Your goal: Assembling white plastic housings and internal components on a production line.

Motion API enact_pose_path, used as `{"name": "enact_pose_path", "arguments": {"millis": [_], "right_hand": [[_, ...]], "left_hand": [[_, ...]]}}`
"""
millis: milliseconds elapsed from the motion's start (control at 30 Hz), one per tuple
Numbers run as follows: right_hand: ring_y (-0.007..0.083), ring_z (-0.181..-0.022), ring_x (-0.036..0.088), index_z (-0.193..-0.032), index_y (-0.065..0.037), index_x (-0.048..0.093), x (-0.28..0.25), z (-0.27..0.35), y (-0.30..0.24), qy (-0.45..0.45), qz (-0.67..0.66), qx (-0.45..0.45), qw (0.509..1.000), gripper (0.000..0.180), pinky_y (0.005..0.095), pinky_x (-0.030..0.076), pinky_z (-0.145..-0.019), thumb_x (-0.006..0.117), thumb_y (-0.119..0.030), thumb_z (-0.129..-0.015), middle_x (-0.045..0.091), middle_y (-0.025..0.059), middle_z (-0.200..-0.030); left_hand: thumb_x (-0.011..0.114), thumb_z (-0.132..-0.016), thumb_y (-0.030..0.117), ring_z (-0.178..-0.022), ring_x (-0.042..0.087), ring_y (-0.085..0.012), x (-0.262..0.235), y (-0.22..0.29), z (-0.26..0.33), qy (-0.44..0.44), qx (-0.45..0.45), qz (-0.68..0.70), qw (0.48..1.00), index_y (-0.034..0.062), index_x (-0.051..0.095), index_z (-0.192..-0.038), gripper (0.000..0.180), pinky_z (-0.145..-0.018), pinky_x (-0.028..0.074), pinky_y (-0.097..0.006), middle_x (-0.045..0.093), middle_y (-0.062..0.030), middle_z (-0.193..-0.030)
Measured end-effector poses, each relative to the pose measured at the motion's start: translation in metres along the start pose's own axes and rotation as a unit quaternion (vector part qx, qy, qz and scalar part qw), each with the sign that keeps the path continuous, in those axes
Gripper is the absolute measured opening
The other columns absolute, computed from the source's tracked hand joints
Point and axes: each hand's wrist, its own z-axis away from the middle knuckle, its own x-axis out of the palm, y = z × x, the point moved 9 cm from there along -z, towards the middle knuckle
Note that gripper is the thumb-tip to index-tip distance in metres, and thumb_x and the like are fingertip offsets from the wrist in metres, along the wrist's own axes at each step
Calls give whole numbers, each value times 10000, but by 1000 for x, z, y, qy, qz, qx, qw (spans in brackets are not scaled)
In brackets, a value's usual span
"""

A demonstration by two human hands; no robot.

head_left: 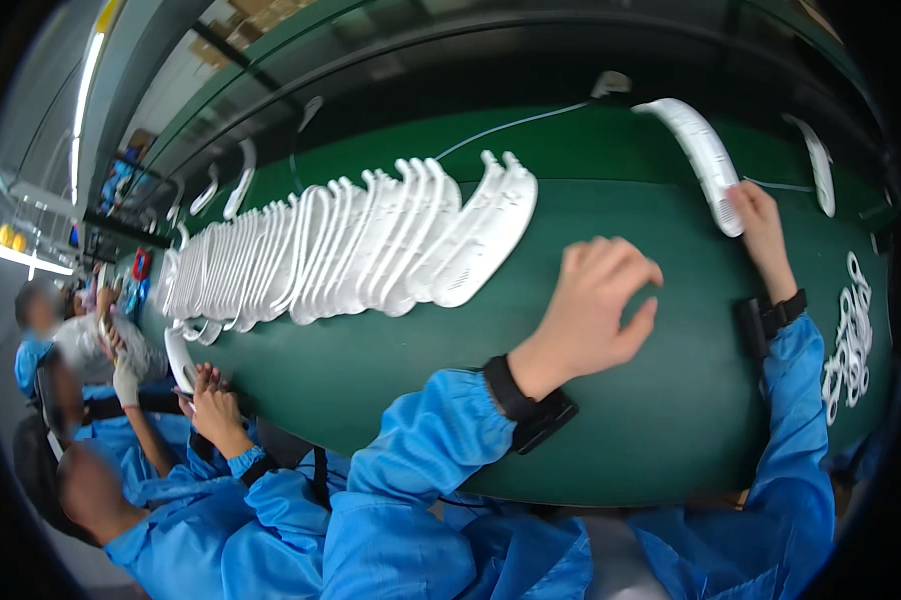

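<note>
- Far left: other workers in blue coats sit along the same table (390,370); one co-worker's hand (210,400) rests at the table edge beside a white plastic piece (178,362).
- Left to centre: long row of white plastic shells (350,250) lies overlapped on the green surface, leaning one on the next, running toward the centre.
- Centre: left hand (595,305) hovers over bare green surface, just right of the row's end. Fingers (610,260) curled loosely, thumb apart from them, nothing held. Black band on the wrist, blue sleeve behind.
- Right of centre: right hand (760,225) reaches far across the table. Fingers closed on the lower end of a long curved white strip (695,150), which extends up and left from the hand.
- Far right: another white strip (815,165) lies near the back; cluster of small white rings (850,340) sits beside the right sleeve.
</note>
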Motion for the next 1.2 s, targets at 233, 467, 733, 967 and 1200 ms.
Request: {"name": "enact_pose_path", "arguments": {"millis": [233, 467, 733, 967, 1200], "right_hand": [[38, -464, 478, -1328, -55, 489, 6, -18, -4, 76, -77, 147, 983, 429, 164, 285, -361, 512, -327, -998, 631, 38, -790], [97, -737, 609, -1303, -51, 489, -15, 17, -25, 40, -64, 90, 993, 408, 227, 483, -631, 602, -180, -932, 651, 65, -1060], [287, -1068, 581, -1248, -24, 555, -200, 174, -27, 83, 402, 194, 891, 484, 365, 482, -880, 695, -255, -846, 617, 186, -1143], [316, -1030, 599, -1134, 13, 614, -229, 204, 2, 145, 349, 268, 886, 493, 380, 473, -888, 733, -336, -806, 639, 196, -1104], [285, -776, 683, -1048, -32, 643, -238, 140, 19, 97, 432, 252, 860, 347, 391, 529, -695, 724, -222, -769, 678, 183, -872]], "left_hand": [[637, -794, 69, -783, 586, -154, 44, -58, 28, -121, -129, 169, 970, 100, 624, -826, 46, -809, 379, -318, 620, 8, -802], [642, -740, 48, -729, 574, -187, 32, -50, 20, -120, -54, 113, 985, 105, 614, -773, 71, -754, 365, -341, 575, 4, -701], [653, -672, 61, -738, 485, -198, 47, -19, 17, -159, -24, -5, 987, 118, 611, -685, 72, -777, 329, -337, 535, 20, -671], [661, -685, 70, -742, 477, -194, 50, -27, 21, -184, -52, 27, 981, 118, 613, -676, 69, -811, 320, -334, 563, 25, -691], [678, -694, 88, -755, 481, -185, 53, -22, 12, -175, -39, 53, 982, 114, 623, -688, 61, -828, 320, -340, 588, 32, -704]]}}
